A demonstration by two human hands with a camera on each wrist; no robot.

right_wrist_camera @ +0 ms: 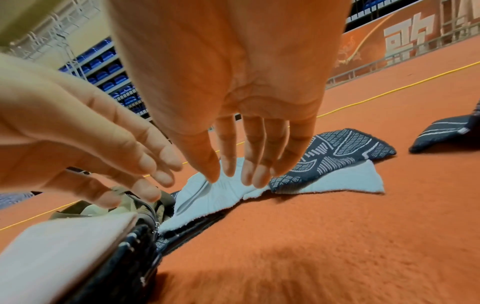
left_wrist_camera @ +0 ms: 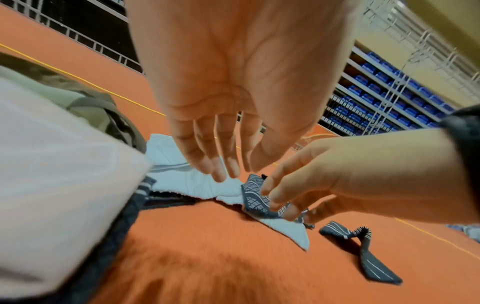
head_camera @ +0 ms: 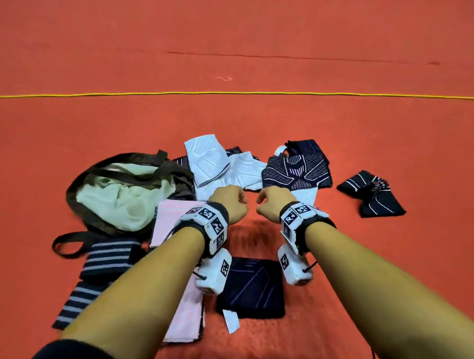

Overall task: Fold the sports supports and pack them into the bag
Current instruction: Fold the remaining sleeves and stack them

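Several sports supports lie on the orange floor. Two white supports (head_camera: pixel 217 164) and a dark patterned support (head_camera: pixel 297 168) lie just beyond my hands. My left hand (head_camera: pixel 230 203) and right hand (head_camera: pixel 270 205) hover side by side above the near edge of the white supports (left_wrist_camera: pixel 182 176), fingers loosely straight and pointing down, holding nothing. In the right wrist view my right hand (right_wrist_camera: pixel 233 172) hangs over the white support (right_wrist_camera: pixel 228 189). The olive bag (head_camera: pixel 99 172) with pale green lining lies open at the left.
A folded pink support (head_camera: pixel 170 219) lies beside the bag. Striped supports (head_camera: pixel 108 257) sit at the lower left. A folded dark support (head_camera: pixel 252 284) lies under my wrists. Another dark striped support (head_camera: pixel 372 194) lies at the right. A yellow cord (head_camera: pixel 235 92) crosses the floor beyond.
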